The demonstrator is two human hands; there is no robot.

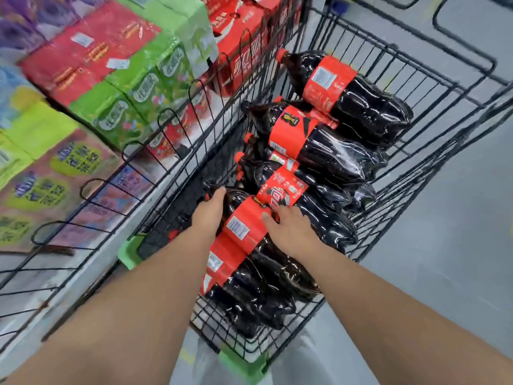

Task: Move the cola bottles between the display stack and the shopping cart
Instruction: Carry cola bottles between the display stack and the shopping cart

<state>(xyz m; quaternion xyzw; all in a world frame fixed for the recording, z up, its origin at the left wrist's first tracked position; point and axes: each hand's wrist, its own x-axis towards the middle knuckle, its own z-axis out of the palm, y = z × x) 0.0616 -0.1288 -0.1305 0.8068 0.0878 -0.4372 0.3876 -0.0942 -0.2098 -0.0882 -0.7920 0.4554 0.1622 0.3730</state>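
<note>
Several large cola bottles with red labels lie on their sides in a black wire shopping cart [433,79]. The nearest bottle [244,232] lies on top of the pile, neck pointing far-left. My left hand [209,211] lies along its neck and shoulder, fingers curled over the far side. On the red label and dark body just right of it sits my right hand [291,227], thumb laid on the label. Another bottle [347,93] sits at the far end of the cart, and one [313,143] lies in the middle.
Left of the cart stands a low wire fence [172,126] around stacked cartons: green ones [144,87], red ones [83,51] and pink ones [55,176]. Red cola cases [244,31] stand further back. Grey floor [444,232] lies to the right.
</note>
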